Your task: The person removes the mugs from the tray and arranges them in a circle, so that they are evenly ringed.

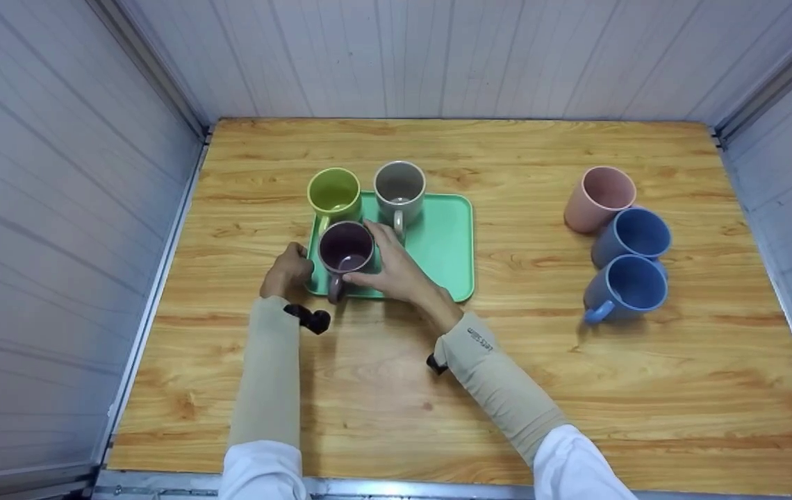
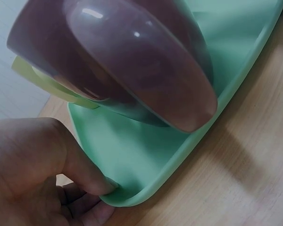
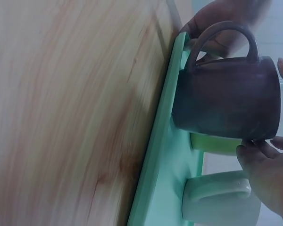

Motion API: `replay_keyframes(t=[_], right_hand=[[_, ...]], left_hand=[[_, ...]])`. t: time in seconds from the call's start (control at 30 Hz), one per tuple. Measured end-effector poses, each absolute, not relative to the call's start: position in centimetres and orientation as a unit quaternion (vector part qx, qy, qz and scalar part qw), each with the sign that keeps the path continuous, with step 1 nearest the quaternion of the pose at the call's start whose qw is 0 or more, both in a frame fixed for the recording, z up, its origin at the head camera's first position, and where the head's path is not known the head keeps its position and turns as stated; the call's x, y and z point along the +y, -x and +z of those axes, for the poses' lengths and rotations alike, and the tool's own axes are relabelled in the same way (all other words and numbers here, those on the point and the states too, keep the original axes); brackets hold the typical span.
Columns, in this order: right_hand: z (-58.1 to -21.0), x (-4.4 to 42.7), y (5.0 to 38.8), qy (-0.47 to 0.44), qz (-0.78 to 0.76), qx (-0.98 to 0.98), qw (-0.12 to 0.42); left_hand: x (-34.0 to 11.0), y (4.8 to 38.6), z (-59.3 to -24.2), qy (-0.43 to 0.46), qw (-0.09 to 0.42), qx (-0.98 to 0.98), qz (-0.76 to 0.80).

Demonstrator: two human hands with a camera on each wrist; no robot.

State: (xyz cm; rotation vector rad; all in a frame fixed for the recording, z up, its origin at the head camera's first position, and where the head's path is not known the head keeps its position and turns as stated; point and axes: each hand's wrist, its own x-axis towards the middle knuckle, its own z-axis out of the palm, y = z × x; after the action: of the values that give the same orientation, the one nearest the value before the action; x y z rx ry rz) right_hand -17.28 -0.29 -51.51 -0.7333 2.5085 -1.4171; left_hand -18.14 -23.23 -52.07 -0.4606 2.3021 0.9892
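A dark purple mug (image 1: pixel 347 246) is at the near left of a green tray (image 1: pixel 448 243), its handle toward me; whether its base touches the tray I cannot tell. My right hand (image 1: pixel 399 271) holds this mug by its side, with thumb and fingers spread round it. The left hand (image 1: pixel 288 267) pinches the tray's near left corner, thumb over the rim, as the left wrist view shows. Behind the purple mug stand a yellow-green mug (image 1: pixel 335 191) and a grey mug (image 1: pixel 399 184), both upright on the tray's far side.
Off to the right on the wooden table (image 1: pixel 507 389) are a pink mug (image 1: pixel 597 201) and two blue mugs, the farther blue mug (image 1: pixel 639 232) and the nearer blue mug (image 1: pixel 625 292), close together. White panel walls (image 1: pixel 438 55) rise at the back and sides.
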Motion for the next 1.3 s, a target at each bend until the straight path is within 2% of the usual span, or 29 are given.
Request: replay_keyframes(t=[0.4, 0.67, 0.97, 1.3], right_hand=[[-52.2, -1.3, 17.8, 0.241, -0.476, 0.842, 0.081], [-52.5, -1.4, 17.8, 0.233, -0.483, 0.843, 0.045], [-52.2, -1.1, 17.1, 0.218, -0.461, 0.860, 0.029], [-51.5, -0.4, 16.5, 0.235, -0.468, 0.852, -0.010]], left_hand=[[-23.3, 18.2, -52.1, 0.168, 0.292, 0.862, 0.378], [-23.4, 18.2, -52.2, 0.162, 0.287, 0.862, 0.385], [-23.4, 18.2, -52.2, 0.166, 0.292, 0.856, 0.394], [-23.5, 18.1, -52.1, 0.173, 0.299, 0.848, 0.401]])
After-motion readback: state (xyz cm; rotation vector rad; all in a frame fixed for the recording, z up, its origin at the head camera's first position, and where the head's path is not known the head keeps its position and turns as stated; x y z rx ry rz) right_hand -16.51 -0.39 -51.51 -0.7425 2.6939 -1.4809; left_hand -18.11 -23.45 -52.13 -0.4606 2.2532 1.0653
